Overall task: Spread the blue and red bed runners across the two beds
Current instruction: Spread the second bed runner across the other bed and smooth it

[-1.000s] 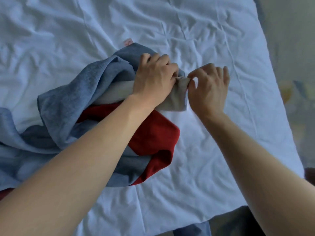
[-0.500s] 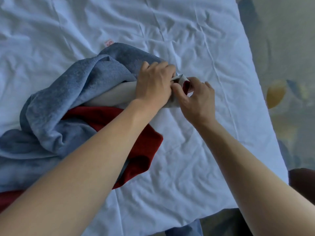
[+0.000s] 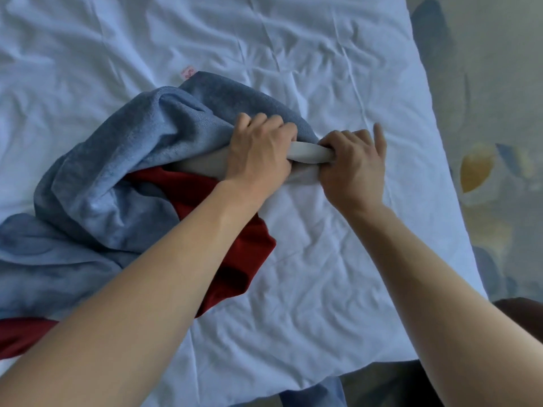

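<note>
A crumpled bed runner (image 3: 123,177) lies bunched on the left half of the white bed (image 3: 308,289). Its top face is blue plush, with dark red panels (image 3: 244,248) and a pale grey underside showing. My left hand (image 3: 258,154) is closed over the grey end of the runner. Just to its right, my right hand (image 3: 352,165) grips the same grey edge (image 3: 308,152), rolled into a narrow band between the two hands. More red cloth shows at the lower left edge.
The bed's right edge runs diagonally down the right side, with patterned floor (image 3: 484,171) beyond it. A small pink label (image 3: 188,73) lies on the sheet behind the runner. Blue fabric (image 3: 317,395) hangs below the bed's near edge.
My hands have drawn slightly apart, stretching the grey edge between them. My right hand has shifted from pinching the corner to gripping the rolled edge. The view has moved a little left.
</note>
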